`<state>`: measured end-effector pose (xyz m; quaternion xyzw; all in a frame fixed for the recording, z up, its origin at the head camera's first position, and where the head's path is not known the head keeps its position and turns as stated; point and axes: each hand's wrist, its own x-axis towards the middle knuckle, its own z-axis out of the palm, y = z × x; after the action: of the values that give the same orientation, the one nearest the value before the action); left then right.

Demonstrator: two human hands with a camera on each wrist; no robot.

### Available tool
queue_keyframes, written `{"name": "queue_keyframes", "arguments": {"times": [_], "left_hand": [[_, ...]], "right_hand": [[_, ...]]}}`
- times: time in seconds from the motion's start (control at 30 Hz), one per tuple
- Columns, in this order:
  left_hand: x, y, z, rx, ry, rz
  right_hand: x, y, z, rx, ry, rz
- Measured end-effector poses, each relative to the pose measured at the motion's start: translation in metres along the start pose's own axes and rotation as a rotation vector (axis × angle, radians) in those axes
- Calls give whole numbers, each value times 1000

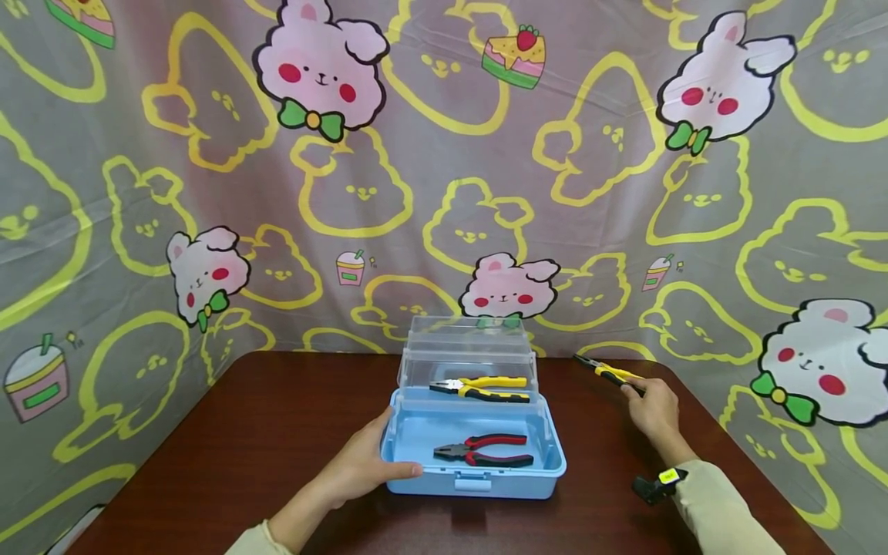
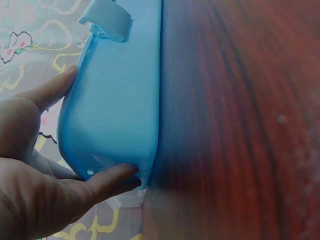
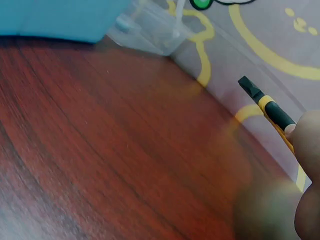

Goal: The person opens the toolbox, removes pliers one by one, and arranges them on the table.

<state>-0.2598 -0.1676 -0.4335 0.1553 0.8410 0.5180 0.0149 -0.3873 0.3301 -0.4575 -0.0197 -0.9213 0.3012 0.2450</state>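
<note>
My left hand [image 1: 361, 466] grips the left front corner of a light blue toolbox [image 1: 416, 486], thumb on the front rim and fingers along the side. In the left wrist view the box's latch [image 2: 112, 20] shows above that hand. Inside the box lie combination pliers [image 1: 452, 452] with red and black handles. Behind them, at the clear plastic tray section [image 1: 423, 366], are pliers [image 1: 496, 381] with yellow and black handles. Right of the box, my right hand [image 1: 655, 408] holds slim-nosed pliers [image 1: 610, 375] by yellow and black handles, dark tip pointing away to the left.
The box stands on a dark red-brown wooden table [image 1: 291, 416], its clear upper part raised at the back. A patterned curtain [image 1: 444, 154] hangs behind the table and along both sides. A black strap device [image 1: 655, 487] sits on the right wrist.
</note>
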Motion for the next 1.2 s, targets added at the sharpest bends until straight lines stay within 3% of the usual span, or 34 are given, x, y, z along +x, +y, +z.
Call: {"name": "queue_keyframes", "arguments": {"times": [0.63, 0.87, 1.2], "left_hand": [[-3, 5, 0, -1, -2, -15], [-2, 3, 0, 0, -6, -15], [-1, 2, 0, -12, -15, -9]], "right_hand": [[-7, 25, 0, -29, -116, 178], [-4, 28, -3, -93, -224, 162], [-3, 31, -4, -101, -232, 140]]}}
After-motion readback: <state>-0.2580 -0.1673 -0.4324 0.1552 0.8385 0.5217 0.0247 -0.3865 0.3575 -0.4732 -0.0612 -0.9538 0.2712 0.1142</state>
